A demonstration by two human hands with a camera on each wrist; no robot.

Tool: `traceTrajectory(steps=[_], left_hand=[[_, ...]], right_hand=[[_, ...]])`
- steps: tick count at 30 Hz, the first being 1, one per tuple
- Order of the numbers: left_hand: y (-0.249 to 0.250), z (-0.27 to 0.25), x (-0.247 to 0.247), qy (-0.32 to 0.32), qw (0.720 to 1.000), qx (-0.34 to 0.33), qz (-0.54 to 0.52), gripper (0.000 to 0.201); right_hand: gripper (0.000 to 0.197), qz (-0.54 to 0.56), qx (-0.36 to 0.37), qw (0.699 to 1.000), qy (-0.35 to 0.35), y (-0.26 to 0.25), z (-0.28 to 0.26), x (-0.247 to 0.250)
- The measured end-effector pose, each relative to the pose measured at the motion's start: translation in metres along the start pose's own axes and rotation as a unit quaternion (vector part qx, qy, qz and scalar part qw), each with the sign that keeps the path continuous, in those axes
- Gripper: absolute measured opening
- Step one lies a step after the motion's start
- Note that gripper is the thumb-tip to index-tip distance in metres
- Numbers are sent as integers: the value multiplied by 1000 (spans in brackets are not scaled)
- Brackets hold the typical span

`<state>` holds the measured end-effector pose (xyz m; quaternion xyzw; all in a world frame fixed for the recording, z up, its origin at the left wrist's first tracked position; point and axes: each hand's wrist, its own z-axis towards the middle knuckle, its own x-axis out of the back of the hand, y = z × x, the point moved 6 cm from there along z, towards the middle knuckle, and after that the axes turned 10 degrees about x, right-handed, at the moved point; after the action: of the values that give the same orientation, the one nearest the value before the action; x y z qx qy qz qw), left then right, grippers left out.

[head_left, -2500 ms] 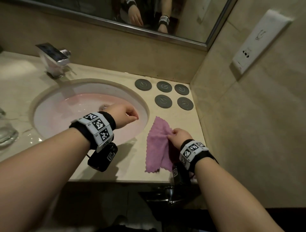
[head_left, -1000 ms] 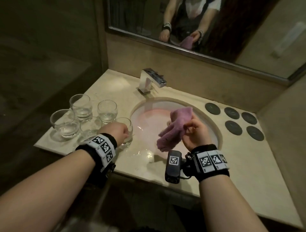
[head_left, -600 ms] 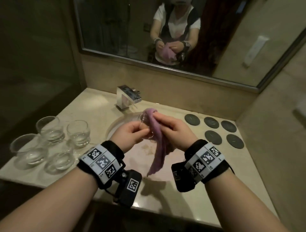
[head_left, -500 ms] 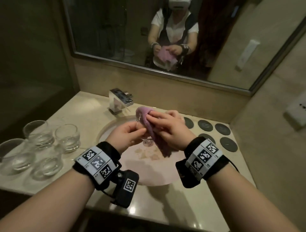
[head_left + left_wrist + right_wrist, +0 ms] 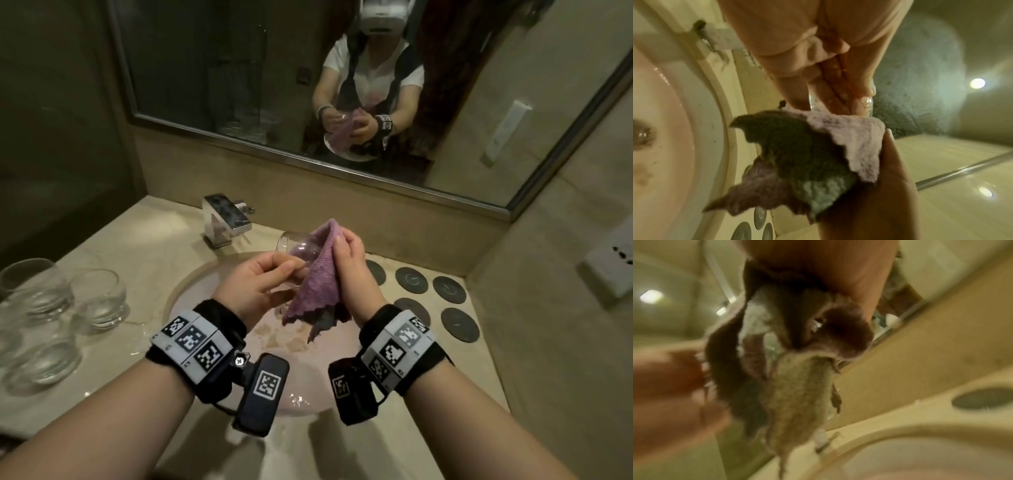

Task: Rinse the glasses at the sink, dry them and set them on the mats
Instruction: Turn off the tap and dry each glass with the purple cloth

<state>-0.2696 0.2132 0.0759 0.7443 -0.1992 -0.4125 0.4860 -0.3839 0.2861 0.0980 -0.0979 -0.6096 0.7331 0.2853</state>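
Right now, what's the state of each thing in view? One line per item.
glass in hand: tipped on its side over the sink, left hand holds it.
cloth: pressed to the glass by right hand, corners hanging.
glasses on counter: four, upright, left of the basin.
mats: dark, nothing on those in view.
faucet: no water running.
sink: wet.

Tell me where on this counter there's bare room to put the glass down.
All five round mats right of the sink are bare. Bare counter also runs along the front edge, and between the faucet and the glasses. The left end is crowded with four glasses. Both hands hold the glass and cloth over the basin.
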Motion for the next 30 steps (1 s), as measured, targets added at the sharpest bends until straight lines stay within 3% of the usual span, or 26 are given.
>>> traceTrajectory(steps=[4, 9, 12, 16, 17, 20, 23, 25, 30], left_hand=[[-10, 13, 10, -25, 996, 53, -73, 18], [-4, 19, 23, -81, 990, 101, -53, 16], [4, 26, 37, -98, 984, 145, -11, 29], [10, 33, 49, -110, 972, 201, -52, 39], [11, 34, 49, -118, 971, 195, -70, 34], [14, 39, 46, -122, 975, 154, -104, 20], [17, 45, 48, -97, 986, 101, -91, 13], [19, 47, 49, -86, 991, 77, -73, 10], [23, 49, 50, -98, 991, 58, -63, 14]], right_hand=[[59, -194, 94, 976, -6, 2, 2, -1], [74, -243, 131, 961, -27, -1, 18, -3], [69, -271, 169, 946, -52, -9, 30, -8], [51, -383, 298, 865, -129, -21, 40, -27], [48, -388, 309, 859, -128, -22, 42, -30], [50, -331, 262, 903, -83, -24, 51, -30], [54, -276, 115, 954, -36, -12, 63, -30], [54, -240, 59, 969, -13, -5, 67, -30], [63, -177, 17, 984, -25, 4, 68, -31]])
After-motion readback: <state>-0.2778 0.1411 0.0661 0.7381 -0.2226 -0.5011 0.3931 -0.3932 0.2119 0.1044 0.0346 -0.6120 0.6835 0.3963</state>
